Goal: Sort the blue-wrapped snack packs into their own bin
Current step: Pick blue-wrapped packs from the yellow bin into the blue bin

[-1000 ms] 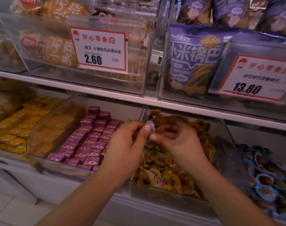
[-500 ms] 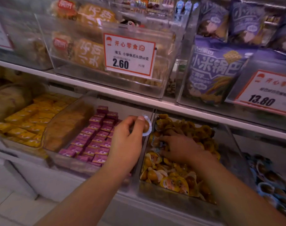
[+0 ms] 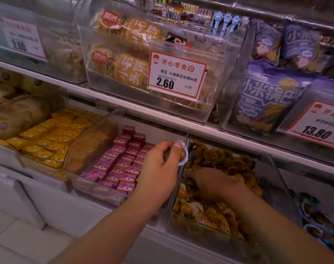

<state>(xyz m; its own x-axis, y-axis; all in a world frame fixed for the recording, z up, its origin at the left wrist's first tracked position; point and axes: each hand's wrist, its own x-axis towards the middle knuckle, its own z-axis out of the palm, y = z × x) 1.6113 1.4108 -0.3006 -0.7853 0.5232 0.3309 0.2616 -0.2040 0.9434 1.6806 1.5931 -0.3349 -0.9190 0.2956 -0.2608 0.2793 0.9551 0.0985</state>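
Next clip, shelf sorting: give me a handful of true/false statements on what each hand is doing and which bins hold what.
1. The left hand pinches a small blue-rimmed snack pack. True.
2. The right hand rests in the bin of purple boxes. False: it is down among the yellow-orange snack packs; the purple boxes are in the bin to its left.
3. The nearest price tag reads 2.60. True.
4. The held pack lies in the bin of blue packs. False: it is held up near the divider between the purple and orange bins.
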